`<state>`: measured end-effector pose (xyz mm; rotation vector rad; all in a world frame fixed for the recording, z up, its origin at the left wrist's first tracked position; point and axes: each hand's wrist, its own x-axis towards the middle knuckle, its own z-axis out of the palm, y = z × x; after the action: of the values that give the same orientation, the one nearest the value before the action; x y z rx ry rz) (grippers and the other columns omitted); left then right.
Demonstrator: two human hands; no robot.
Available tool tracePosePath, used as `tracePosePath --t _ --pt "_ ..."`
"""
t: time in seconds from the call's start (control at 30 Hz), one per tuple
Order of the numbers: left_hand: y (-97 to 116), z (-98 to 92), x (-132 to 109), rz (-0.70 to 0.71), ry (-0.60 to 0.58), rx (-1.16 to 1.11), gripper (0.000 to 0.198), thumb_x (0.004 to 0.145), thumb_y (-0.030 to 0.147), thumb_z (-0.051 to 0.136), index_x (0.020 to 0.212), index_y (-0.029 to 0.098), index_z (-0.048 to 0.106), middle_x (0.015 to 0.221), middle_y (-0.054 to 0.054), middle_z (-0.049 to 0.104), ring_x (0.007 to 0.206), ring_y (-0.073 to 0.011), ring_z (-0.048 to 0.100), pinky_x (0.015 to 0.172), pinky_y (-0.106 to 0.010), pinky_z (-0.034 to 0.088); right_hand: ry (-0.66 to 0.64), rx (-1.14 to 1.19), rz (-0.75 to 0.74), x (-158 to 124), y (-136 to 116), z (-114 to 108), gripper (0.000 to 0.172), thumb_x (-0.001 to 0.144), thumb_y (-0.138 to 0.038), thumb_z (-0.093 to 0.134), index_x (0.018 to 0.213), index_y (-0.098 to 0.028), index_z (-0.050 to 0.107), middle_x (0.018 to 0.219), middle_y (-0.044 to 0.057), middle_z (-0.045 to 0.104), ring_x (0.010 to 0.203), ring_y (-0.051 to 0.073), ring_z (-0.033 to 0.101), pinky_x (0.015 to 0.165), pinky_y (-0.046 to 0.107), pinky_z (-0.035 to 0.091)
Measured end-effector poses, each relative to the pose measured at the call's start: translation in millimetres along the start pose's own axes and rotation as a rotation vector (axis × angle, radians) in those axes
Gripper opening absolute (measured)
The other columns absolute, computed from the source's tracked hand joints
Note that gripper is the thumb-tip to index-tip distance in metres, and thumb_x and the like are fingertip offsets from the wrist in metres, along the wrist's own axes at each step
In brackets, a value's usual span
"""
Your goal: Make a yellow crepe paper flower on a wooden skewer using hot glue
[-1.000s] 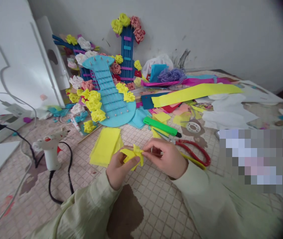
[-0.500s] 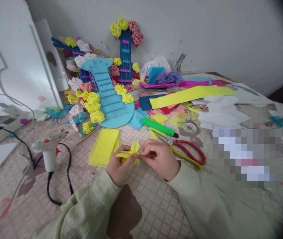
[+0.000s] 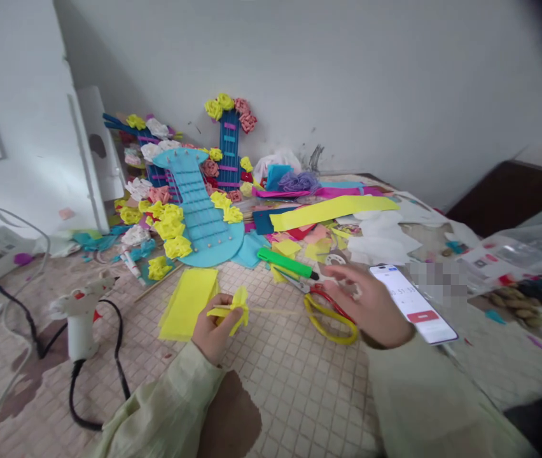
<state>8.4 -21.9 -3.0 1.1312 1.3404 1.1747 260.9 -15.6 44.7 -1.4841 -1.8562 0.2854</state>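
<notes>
My left hand is closed on a folded yellow paper flower with a thin stick through it pointing right. My right hand has left the flower and hovers with fingers spread over the scissors, which have red and yellow handles. Just right of that hand lies a phone with a lit screen. A stack of yellow paper sheets lies beside my left hand on the checked tabletop.
A white glue gun with a black cord stands at the left. Blue guitar-shaped boards with paper roses lean at the back. A green marker, a long yellow strip and coloured scraps lie behind the hands.
My right hand let go of the yellow flower and moved right, over the scissors beside the phone. The left hand keeps the flower. The camera swung right and up.
</notes>
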Motion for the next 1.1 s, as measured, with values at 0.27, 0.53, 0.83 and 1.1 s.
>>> tracePosePath --t 0.27,0.53,0.83,1.1 --pt "3.1 3.2 -6.1 0.061 0.014 0.022 0.021 0.062 0.034 0.061 0.068 0.017 0.05 0.052 0.005 0.05 0.043 -0.0087 0.043 0.042 -0.02 0.033 -0.031 -0.437 0.362 -27.2 101.4 -82.2 0.029 0.07 -0.034 0.046 0.094 -0.018 0.049 0.093 0.01 0.059 0.081 0.023 0.057 0.069 0.034 0.045" --pt "4.9 5.8 -11.2 0.136 0.017 0.075 0.021 0.062 0.036 0.06 0.068 0.018 0.051 0.052 0.005 0.05 0.042 -0.009 0.041 0.042 -0.021 0.031 -0.188 -0.57 0.405 -24.0 119.7 -60.1 0.066 0.068 -0.049 0.05 0.119 -0.011 0.033 0.12 0.017 0.046 0.105 0.029 0.047 0.087 0.037 0.036" --pt "8.3 7.3 -14.5 0.157 0.006 0.055 0.018 0.063 0.034 0.058 0.068 0.018 0.05 0.05 0.005 0.048 0.041 -0.0094 0.04 0.042 -0.021 0.03 -0.192 -0.681 0.476 3.6 140.9 -40.2 0.057 0.063 -0.047 0.056 0.104 -0.01 0.044 0.101 0.019 0.055 0.098 0.034 0.051 0.08 0.04 0.036" --pt "6.3 8.3 -14.9 0.174 0.012 0.057 0.019 0.064 0.036 0.057 0.067 0.019 0.051 0.051 0.005 0.047 0.043 -0.0099 0.039 0.044 -0.021 0.031 -0.197 -0.616 0.405 10.9 146.2 -41.0 0.06 0.059 -0.047 0.058 0.107 -0.013 0.043 0.099 0.013 0.058 0.092 0.027 0.054 0.076 0.032 0.039"
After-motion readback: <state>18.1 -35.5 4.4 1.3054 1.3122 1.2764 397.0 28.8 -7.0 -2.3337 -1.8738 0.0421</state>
